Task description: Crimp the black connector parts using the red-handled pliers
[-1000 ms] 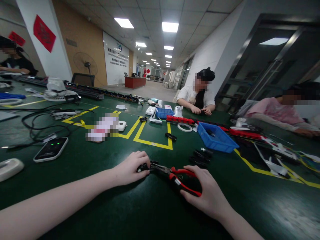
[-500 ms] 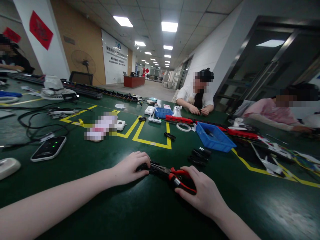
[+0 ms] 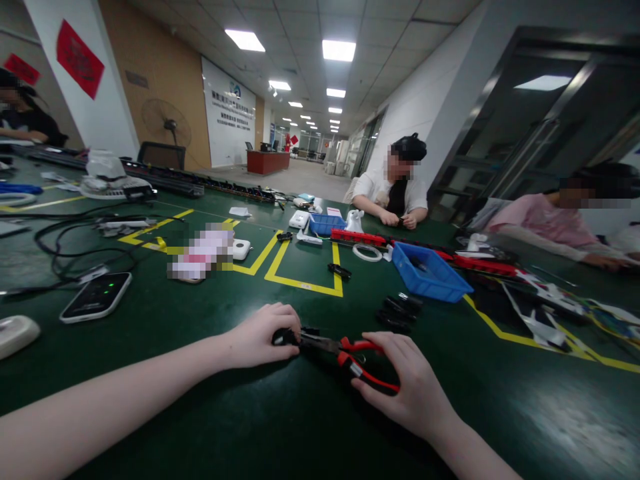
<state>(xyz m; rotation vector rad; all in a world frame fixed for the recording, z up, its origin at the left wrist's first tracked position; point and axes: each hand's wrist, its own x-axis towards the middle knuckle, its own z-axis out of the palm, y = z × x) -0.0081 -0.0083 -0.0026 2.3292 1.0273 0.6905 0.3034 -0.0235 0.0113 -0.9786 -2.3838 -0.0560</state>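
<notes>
My left hand (image 3: pixel 270 333) is closed around a small black part (image 3: pixel 285 337) low over the green table. What the part is, I cannot make out, as my fingers cover much of it. In my right hand (image 3: pixel 407 373) is a pair of red-handled needle-nose pliers (image 3: pixel 367 360), its handles spread apart between thumb and fingers. The pliers' metal jaws point left and reach the black part at my left fingertips. Just beyond the pliers lies a cluster of black pieces (image 3: pixel 399 312).
Beyond my hands are a blue bin (image 3: pixel 427 273), a small black piece (image 3: pixel 340 271) inside yellow tape, and a white ring (image 3: pixel 367 253). To the left lie a phone (image 3: pixel 203 253), a black-screened device (image 3: pixel 97 297) and cables. A co-worker (image 3: pixel 393 183) sits across the table.
The handles of the pliers have spread wider, and my right hand has opened with them. My left hand stays nearly in place with the black part.
</notes>
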